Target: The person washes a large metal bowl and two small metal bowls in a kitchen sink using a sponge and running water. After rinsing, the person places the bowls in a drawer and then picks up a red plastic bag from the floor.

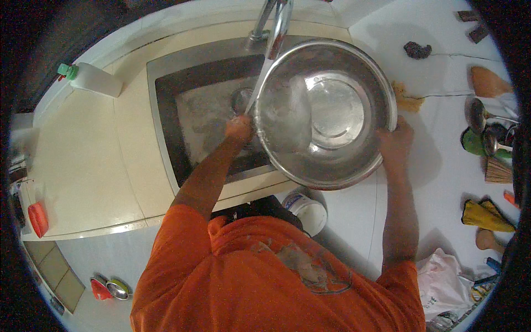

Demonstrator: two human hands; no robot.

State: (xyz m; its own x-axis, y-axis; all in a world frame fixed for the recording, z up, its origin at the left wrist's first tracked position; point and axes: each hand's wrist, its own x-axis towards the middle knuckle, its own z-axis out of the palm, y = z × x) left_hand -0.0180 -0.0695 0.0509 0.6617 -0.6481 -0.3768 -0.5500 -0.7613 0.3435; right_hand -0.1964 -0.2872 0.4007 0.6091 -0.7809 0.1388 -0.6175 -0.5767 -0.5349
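Note:
A large round stainless steel basin (338, 112) is held tilted over the right part of the sink (207, 120), its inside facing me. What looks like shallow water lies in its left side. My right hand (396, 137) grips the basin's right rim. Close to the left rim, my left hand (239, 128) is under a stream of water (259, 83) from the chrome faucet (278, 31). Its fingers are blurred, so whether they hold anything is unclear. Part of the sink's drain (242, 99) shows behind the stream.
A white plastic bottle with a green cap (97, 79) lies or stands on the cream countertop (79, 145). A white bucket (309, 213) is below the counter's front edge. Ladles (477, 116), yellow cloth mitts (487, 216) and a dark scrubber (417, 50) hang along the right wall.

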